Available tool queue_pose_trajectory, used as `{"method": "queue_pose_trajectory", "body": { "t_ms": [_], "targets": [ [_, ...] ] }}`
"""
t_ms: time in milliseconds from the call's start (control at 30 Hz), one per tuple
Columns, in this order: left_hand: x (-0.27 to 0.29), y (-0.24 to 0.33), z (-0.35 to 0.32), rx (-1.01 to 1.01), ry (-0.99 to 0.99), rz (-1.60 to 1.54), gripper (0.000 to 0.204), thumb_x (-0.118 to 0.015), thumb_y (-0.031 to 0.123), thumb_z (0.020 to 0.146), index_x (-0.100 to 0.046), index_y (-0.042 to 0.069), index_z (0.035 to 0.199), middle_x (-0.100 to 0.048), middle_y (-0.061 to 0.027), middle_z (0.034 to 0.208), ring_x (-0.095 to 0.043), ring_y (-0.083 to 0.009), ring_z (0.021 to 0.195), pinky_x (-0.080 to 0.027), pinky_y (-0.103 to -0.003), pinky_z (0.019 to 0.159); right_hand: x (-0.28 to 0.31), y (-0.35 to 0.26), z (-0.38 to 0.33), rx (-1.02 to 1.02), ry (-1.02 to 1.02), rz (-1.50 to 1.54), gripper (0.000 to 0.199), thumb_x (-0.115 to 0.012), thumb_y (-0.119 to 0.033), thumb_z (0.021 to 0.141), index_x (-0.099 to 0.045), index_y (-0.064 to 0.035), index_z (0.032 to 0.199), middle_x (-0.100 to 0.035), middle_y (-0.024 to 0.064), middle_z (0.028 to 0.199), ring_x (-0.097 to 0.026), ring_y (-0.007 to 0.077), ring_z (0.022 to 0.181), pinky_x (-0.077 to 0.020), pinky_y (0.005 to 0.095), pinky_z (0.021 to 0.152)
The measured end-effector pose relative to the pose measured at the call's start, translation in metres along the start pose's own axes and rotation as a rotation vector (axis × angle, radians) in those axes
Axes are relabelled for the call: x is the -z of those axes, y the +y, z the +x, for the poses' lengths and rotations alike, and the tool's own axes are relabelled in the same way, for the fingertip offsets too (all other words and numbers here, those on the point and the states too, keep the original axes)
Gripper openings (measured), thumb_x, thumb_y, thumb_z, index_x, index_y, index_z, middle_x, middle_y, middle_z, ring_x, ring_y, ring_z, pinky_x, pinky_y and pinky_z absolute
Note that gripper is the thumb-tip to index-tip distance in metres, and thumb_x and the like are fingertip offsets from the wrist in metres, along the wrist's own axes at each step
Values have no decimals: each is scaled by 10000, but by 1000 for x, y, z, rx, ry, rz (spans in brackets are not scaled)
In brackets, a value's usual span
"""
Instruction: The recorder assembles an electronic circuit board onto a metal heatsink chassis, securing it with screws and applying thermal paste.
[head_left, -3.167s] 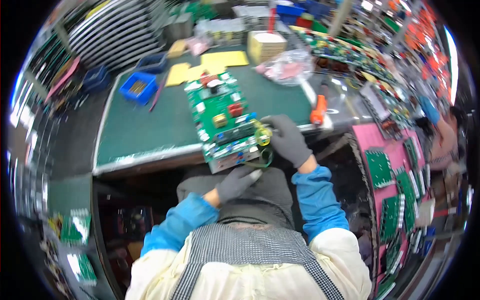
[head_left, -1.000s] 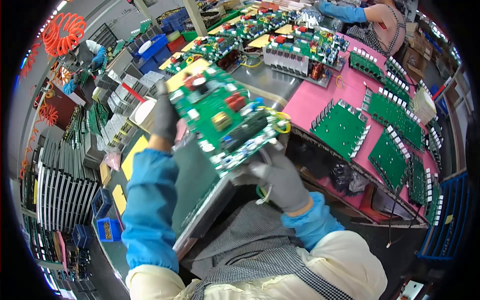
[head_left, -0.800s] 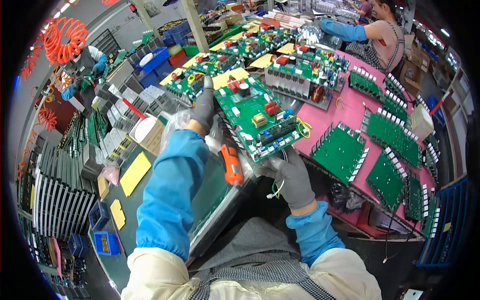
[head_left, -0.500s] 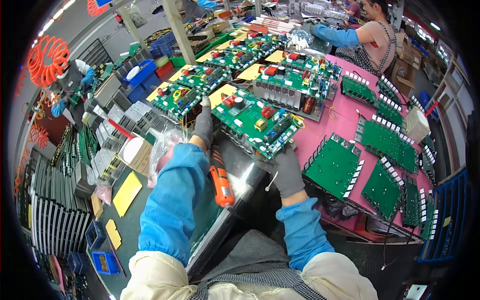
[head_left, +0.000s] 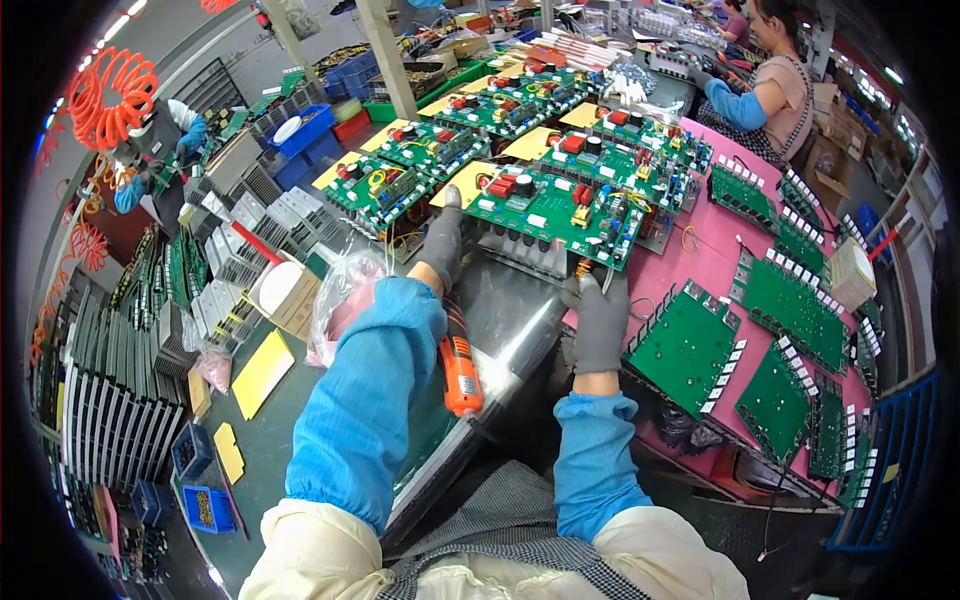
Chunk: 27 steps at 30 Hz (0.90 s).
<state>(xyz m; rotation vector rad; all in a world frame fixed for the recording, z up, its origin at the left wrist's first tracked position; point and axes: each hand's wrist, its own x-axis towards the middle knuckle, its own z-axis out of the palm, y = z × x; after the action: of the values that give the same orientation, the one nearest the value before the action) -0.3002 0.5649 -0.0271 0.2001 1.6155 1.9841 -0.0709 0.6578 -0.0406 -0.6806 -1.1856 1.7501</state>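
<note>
A green circuit board (head_left: 556, 218) with red, black and yellow parts on top and a metal heat sink (head_left: 520, 252) beneath lies at the far end of the dark bench. My left hand (head_left: 442, 242), in a grey glove, grips its left edge beside a yellow card (head_left: 470, 181); some fingers are hidden. At the near right corner, my right hand (head_left: 600, 325), also gloved, has its fingertips on the board's lower edge. An orange electric screwdriver (head_left: 460, 370) lies by my left forearm. A clear plastic bag with pink contents (head_left: 347, 300) sits to the left of that arm.
More populated boards (head_left: 515, 105) stand in rows beyond. Bare-backed green boards (head_left: 685, 350) lie on the pink surface (head_left: 665, 265) at right. Metal heat sinks (head_left: 120, 370) are stacked at left, near blue bins (head_left: 208, 510). A co-worker (head_left: 770, 85) sits at back right.
The board has moved away from me and levelled out, coming up against the boards behind it. Both my hands have travelled forward with it. The whole view has shifted slightly.
</note>
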Motion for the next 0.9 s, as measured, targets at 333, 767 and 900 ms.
{"method": "queue_pose_trajectory", "body": {
  "t_ms": [333,767,900],
  "targets": [
    [-4,-1,-62,-124,-8,296,690,-474,666,934,-646,18,1099,-636,-83,938,-547,-185,780,-457,-355,728,5,-6,-78,386,22,-416,679,-545,-103,888,-280,53,1493,-301,261,1526,-313,384,1406,-231,459,1172],
    [297,23,-509,-172,292,511,393,-582,274,975,-617,-11,1244,-658,-106,1175,-587,-203,1117,-448,-342,984,-140,-80,-236,1104,-1025,-637,448,-660,-114,840,-533,30,1245,-507,258,1290,-506,432,1203,-429,497,993],
    [342,-7,-544,-388,774,295,304,-596,206,964,-642,-22,1160,-669,-65,1095,-587,-155,1047,-453,-310,942,-274,-54,-260,1240,-1200,-565,460,-686,-216,837,-542,-3,1220,-559,218,1254,-552,410,1151,-483,464,935]
  ]
}}
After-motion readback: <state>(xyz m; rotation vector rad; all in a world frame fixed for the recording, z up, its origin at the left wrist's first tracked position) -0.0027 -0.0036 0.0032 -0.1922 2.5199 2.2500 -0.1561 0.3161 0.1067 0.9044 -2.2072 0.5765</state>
